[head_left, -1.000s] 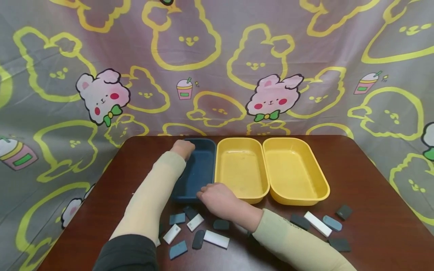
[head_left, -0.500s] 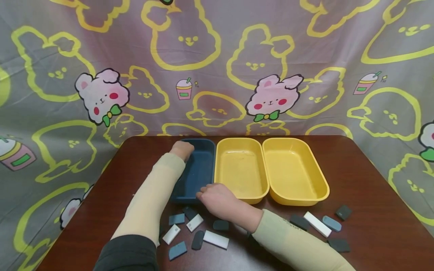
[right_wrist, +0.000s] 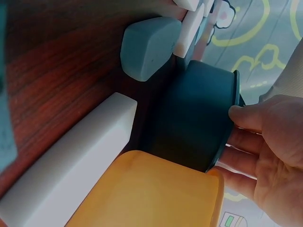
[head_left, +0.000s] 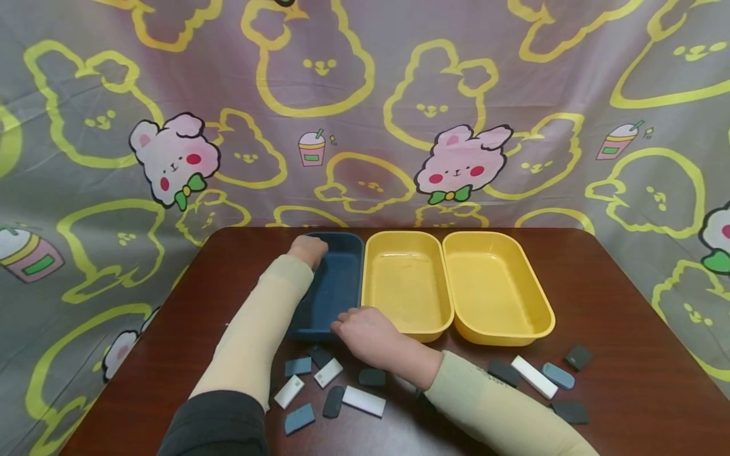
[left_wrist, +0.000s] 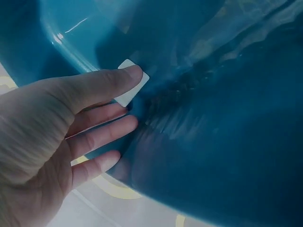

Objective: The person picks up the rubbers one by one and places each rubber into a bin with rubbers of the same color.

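White block (left_wrist: 128, 97), flat-faced, between left fingers (left_wrist: 105, 136), smooth-rimmed blue tub (right_wrist: 189, 113) in grip of right fingers (right_wrist: 242, 161).

Both sleeves (head_left: 251, 335) are cream, the left one meeting black fabric (head_left: 219, 424).

The left forearm (head_left: 251, 329) angles forward and rightward, the left hand (head_left: 308, 251) reaching farther out, thumb (left_wrist: 102, 86) extended in a pinch, three fingers (left_wrist: 106, 135) slightly spread. The right forearm (head_left: 496, 405) slants in leftward, the right hand (head_left: 373, 337) pinching, thumb opposite fingers.
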The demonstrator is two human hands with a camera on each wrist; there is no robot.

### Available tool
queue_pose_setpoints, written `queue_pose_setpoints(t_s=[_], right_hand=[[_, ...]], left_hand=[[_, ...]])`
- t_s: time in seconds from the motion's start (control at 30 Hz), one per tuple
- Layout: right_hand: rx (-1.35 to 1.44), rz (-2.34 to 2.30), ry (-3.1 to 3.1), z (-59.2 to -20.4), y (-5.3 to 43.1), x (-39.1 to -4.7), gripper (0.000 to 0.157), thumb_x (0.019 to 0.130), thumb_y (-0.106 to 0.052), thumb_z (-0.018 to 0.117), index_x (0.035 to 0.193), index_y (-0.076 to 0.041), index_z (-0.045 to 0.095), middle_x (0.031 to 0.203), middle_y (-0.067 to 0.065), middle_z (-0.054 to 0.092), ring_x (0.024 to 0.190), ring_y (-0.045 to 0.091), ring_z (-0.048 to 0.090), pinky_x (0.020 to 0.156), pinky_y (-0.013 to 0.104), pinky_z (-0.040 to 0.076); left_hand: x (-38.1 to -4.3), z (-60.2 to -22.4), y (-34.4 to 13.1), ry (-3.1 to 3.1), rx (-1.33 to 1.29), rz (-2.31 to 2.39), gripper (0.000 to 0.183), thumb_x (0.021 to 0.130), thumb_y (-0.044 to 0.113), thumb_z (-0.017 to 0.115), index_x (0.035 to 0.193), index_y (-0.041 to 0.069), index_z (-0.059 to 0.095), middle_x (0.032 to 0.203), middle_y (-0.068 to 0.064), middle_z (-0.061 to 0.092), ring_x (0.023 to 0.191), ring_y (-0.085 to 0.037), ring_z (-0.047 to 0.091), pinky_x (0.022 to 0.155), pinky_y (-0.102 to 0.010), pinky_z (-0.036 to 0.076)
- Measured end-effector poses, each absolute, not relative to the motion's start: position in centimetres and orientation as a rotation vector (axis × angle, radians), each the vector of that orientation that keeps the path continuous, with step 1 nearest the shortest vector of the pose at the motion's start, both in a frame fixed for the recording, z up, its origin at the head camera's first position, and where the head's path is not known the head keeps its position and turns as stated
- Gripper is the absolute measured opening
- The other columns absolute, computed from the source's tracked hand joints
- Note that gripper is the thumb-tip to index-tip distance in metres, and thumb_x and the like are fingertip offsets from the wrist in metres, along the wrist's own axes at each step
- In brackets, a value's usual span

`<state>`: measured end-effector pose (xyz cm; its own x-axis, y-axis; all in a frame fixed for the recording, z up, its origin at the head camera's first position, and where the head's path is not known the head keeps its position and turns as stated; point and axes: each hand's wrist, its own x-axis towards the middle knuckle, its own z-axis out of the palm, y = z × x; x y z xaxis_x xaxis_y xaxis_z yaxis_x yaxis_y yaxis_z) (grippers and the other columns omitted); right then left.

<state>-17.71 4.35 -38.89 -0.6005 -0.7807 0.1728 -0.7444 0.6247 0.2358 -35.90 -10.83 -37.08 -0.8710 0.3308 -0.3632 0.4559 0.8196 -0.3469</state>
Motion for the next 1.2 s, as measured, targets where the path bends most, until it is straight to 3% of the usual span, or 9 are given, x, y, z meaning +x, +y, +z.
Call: queue_pose_setpoints(t_s=[0.2,0.37,0.57,0.8,0.93,1.2], right_hand=[[1.242,-0.167,-2.571,-39.0,4.5,-17.7,0.012,0.094,-0.011,0.062,0.088,-0.017,0.071,0.073,-0.003,0.06,0.067,0.011,0.056,0.057,0.022,0.044],[1.226,-0.182,-2.598,-38.9,4.5,-17.8,0.011,0.093,-0.012,0.063,0.09,-0.018,0.071,0.076,-0.003,0.062,0.068,0.011,0.056,0.058,0.021,0.044],[1.237,-0.177,-2.649,-38.9,4.3,-17.8,0.011,0.094,-0.014,0.062,0.097,-0.017,0.072,0.081,-0.003,0.065,0.071,0.011,0.056,0.06,0.02,0.045],[1.24,-0.164,-2.648,-39.1,4.2,-17.8,0.014,0.095,-0.012,0.06,0.098,-0.018,0.073,0.082,-0.004,0.065,0.071,0.011,0.056,0.061,0.021,0.046],[1.244,-0.159,-2.639,-39.1,4.2,-17.8,0.014,0.095,-0.012,0.06,0.098,-0.017,0.073,0.082,-0.003,0.066,0.071,0.011,0.056,0.061,0.021,0.046],[1.249,-0.175,-2.627,-38.9,4.2,-17.9,0.015,0.095,-0.012,0.061,0.1,-0.017,0.074,0.083,-0.003,0.067,0.071,0.011,0.056,0.062,0.02,0.045]], left_hand=[[-34.8,-35.5,-10.8,2.742,0.719,-0.523,0.01,0.09,0.009,0.068,0.1,0.009,0.067,0.085,-0.004,0.063,0.076,-0.018,0.055,0.074,-0.037,0.05],[-33.2,-33.3,-11.6,2.819,0.829,-0.424,0.021,0.09,0.026,0.07,0.102,0.008,0.068,0.079,-0.002,0.063,0.073,-0.017,0.06,0.074,-0.039,0.052],[-31.0,-32.0,-15.4,2.945,0.779,-0.222,0.044,0.089,0.033,0.071,0.121,0.004,0.064,0.108,-0.009,0.068,0.094,-0.023,0.065,0.086,-0.043,0.051],[-27.1,-30.8,-20.7,3.086,0.664,0.148,0.047,0.089,0.028,0.072,0.123,-0.001,0.061,0.116,-0.019,0.065,0.102,-0.033,0.062,0.089,-0.051,0.049],[-24.6,-31.1,-23.4,3.09,0.579,0.287,0.051,0.089,0.031,0.07,0.127,-0.002,0.058,0.12,-0.022,0.063,0.108,-0.036,0.06,0.09,-0.055,0.046],[-19.6,-34.0,-26.2,3.022,0.496,0.49,0.051,0.087,0.033,0.074,0.124,0.002,0.061,0.115,-0.017,0.065,0.102,-0.035,0.062,0.085,-0.053,0.05]])
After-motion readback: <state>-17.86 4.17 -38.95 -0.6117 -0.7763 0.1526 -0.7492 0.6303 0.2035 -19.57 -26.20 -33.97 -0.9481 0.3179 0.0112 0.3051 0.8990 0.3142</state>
